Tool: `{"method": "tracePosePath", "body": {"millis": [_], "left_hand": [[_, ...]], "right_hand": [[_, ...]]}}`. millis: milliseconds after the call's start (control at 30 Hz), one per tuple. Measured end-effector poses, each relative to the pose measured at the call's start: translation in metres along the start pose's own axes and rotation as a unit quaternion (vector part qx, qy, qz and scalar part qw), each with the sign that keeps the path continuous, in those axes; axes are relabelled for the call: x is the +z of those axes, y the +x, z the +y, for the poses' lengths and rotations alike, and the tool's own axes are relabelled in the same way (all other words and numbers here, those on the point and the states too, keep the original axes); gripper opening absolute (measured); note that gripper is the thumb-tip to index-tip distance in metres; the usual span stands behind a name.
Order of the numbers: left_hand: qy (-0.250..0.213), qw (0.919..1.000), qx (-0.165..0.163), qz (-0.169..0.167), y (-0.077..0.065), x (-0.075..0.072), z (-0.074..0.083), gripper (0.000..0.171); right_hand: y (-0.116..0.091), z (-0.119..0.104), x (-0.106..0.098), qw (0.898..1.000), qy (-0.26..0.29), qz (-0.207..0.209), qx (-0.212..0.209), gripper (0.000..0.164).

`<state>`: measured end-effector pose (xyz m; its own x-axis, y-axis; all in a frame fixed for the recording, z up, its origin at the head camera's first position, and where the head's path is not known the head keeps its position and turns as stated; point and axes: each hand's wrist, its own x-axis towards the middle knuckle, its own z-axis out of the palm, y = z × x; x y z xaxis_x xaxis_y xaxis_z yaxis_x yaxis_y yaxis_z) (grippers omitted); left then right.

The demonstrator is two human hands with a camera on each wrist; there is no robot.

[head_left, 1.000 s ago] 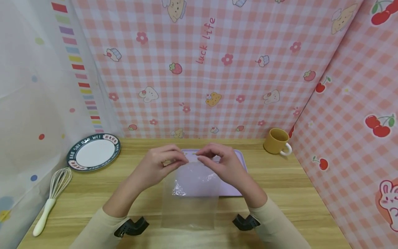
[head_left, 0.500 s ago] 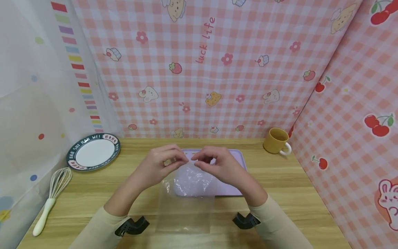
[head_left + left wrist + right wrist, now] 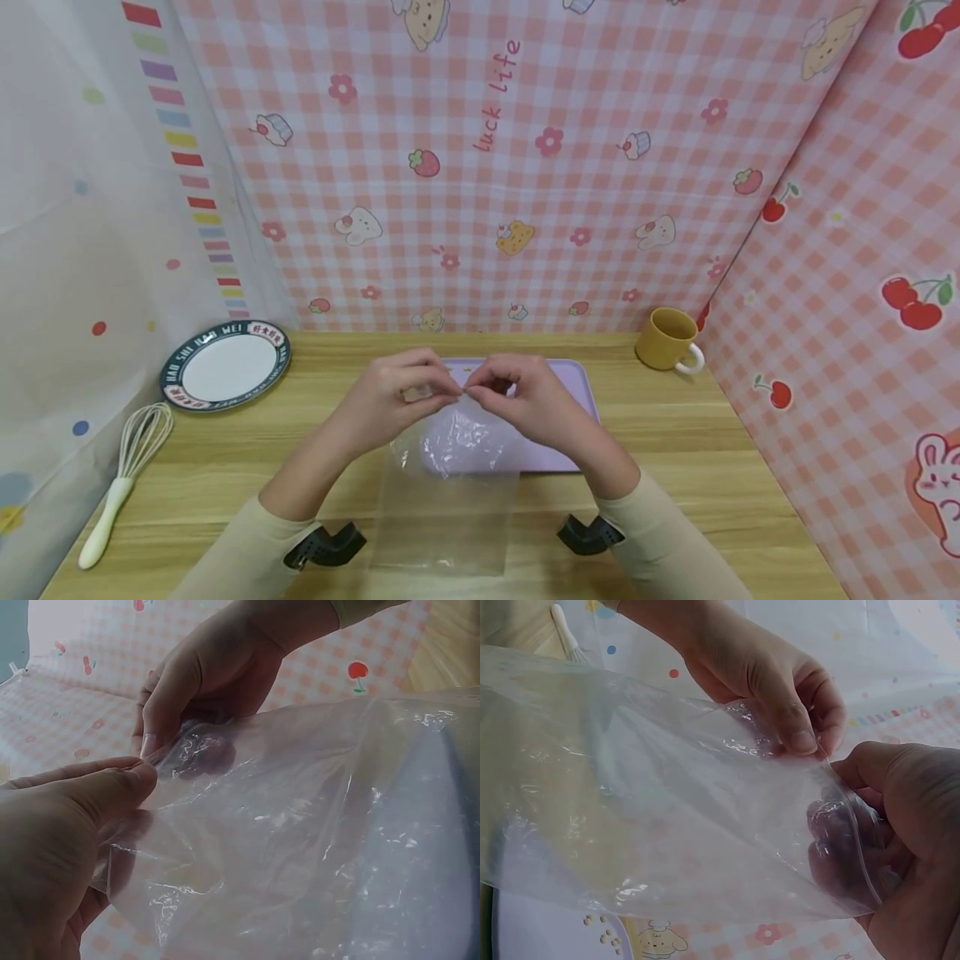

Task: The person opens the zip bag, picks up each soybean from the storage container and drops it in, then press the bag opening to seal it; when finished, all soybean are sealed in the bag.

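Observation:
A clear plastic zip bag [image 3: 450,521] hangs from both hands, its lower part over the wooden table. My left hand [image 3: 390,396] pinches its top edge between thumb and fingers. My right hand [image 3: 534,400] pinches the same edge right beside it, so the fingertips nearly meet. Close up in the right wrist view, a seal line runs along the bag's mouth [image 3: 855,840], and the right fingers show through the film. The left wrist view has both thumbs together on the edge of the wrinkled bag [image 3: 277,817]. Nothing can be made out inside it.
Behind the bag lies a lilac tray [image 3: 558,446] on the table [image 3: 675,500]. A green-rimmed plate [image 3: 225,367] and a whisk [image 3: 120,492] are at the left. At the back right stands a yellow mug [image 3: 666,340] with a white handle.
My right hand has shifted left along the bag's edge until its fingertips are next to the left ones. The bag's bottom has swung slightly left and toward me.

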<state>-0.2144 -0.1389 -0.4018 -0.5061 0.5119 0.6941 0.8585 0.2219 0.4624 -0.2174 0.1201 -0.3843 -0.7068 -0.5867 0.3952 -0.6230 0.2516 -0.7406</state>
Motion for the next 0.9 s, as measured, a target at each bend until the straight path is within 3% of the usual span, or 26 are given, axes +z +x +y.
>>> {"method": "tracePosePath", "body": {"millis": [167,500,900], "left_hand": [[-0.004,1.0,0.0,-0.003,-0.0002,0.0025,-0.0008,0.023],[-0.01,0.9986,0.018,-0.049,-0.0004,0.0034,-0.0017,0.013],[0.018,0.9995,0.01,-0.025,-0.0019,0.0016,-0.0021,0.023]], "right_hand": [[-0.0003,0.0006,0.0019,1.0,0.002,0.006,0.013,0.011],[-0.0005,0.004,0.0087,0.998,-0.008,0.044,0.036,0.01],[-0.0006,0.0046,0.0033,0.991,0.029,0.034,0.125,0.012]]}}
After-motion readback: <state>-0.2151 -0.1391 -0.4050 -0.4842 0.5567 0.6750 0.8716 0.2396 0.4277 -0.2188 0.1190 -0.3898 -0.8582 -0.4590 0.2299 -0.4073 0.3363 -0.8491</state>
